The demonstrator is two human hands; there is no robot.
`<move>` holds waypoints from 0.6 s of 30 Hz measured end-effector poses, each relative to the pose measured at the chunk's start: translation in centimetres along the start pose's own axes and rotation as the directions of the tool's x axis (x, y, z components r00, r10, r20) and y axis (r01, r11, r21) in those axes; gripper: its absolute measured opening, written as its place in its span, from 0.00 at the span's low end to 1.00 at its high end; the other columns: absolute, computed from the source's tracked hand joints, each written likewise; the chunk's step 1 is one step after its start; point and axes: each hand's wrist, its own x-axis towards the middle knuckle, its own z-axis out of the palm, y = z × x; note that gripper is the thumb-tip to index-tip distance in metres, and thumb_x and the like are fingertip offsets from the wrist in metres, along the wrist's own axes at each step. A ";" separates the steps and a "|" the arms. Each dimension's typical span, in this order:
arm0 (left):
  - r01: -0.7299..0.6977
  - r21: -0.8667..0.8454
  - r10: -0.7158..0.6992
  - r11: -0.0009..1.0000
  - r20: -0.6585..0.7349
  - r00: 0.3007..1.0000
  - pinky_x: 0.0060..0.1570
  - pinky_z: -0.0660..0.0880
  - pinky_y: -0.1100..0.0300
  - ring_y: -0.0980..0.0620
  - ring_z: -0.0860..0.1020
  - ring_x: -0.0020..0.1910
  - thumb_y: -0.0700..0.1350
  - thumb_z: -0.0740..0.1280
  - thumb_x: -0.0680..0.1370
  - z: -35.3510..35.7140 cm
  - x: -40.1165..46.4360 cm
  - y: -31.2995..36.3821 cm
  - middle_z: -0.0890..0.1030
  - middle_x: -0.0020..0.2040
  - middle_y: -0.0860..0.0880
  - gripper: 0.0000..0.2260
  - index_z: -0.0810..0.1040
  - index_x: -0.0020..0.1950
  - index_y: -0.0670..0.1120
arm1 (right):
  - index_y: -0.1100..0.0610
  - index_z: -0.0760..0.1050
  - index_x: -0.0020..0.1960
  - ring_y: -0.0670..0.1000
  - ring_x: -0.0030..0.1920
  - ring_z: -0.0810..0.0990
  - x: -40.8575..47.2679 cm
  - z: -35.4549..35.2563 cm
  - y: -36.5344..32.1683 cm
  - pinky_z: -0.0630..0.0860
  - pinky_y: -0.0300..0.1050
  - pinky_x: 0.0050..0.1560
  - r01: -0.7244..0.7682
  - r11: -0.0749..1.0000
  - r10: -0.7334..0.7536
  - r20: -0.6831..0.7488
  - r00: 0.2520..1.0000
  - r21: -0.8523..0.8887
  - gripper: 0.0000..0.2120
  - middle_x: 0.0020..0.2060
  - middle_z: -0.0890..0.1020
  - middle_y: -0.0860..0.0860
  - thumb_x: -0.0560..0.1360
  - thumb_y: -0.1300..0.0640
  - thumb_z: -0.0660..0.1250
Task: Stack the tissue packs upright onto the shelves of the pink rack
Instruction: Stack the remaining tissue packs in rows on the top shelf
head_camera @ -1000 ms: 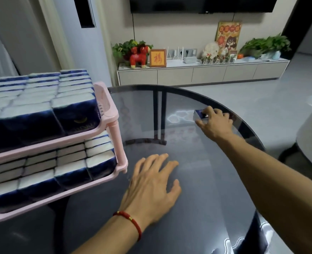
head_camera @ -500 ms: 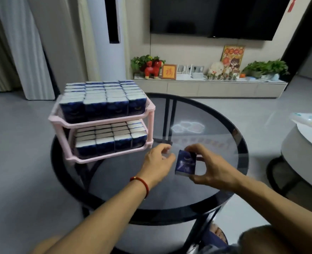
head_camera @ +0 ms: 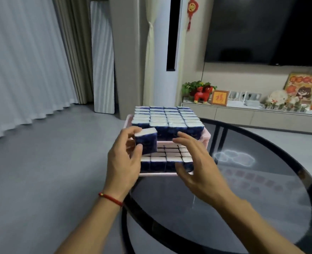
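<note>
Pack in hand: a small navy-blue tissue pack with a pale top [head_camera: 145,143] is held upright, in front of the near left corner of the upper shelf.
Left hand: the left hand [head_camera: 123,160] is wrapped round that pack, thumb on its near face, fingers curled round its left side and over its top edge. A red cord bracelet [head_camera: 111,198] is worn on the wrist.
Right hand: the right hand [head_camera: 197,162] is held beside the pack with fingers straight and slightly spread; nothing is gripped. Whether its fingertips touch the rack front cannot be told.
Rack: the two-shelf pink plastic rack [head_camera: 205,137] is stood on the round dark glass table [head_camera: 252,208], near its far left edge.
Upper shelf: rows of upright navy tissue packs [head_camera: 167,119] are seen packed tight; a gap seems to be left at the near left corner, partly hidden by the held pack.
Lower shelf: more upright packs [head_camera: 162,162] are seen, partly hidden by both hands.
Step in hand: the pack is judged ready to be slotted into that corner gap.
Doing it well: the pale top should be kept uppermost, and the pack lowered straight down so neighbours are not tipped.
Risk: a crooked entry could knock the front row outward; the free hand could be used to steady it.
</note>
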 end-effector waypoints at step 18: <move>-0.137 0.278 0.176 0.951 -0.120 0.977 0.61 0.80 0.58 0.51 0.81 0.61 0.31 0.68 0.79 1.0 5.1 -2.8 0.81 0.61 0.50 0.18 0.76 0.64 0.48 | 0.38 0.48 0.81 0.56 0.82 0.52 5.5 1.0 3.2 0.42 0.68 0.79 0.058 0.843 0.004 0.113 0.994 -0.534 0.39 0.81 0.58 0.49 0.76 0.42 0.65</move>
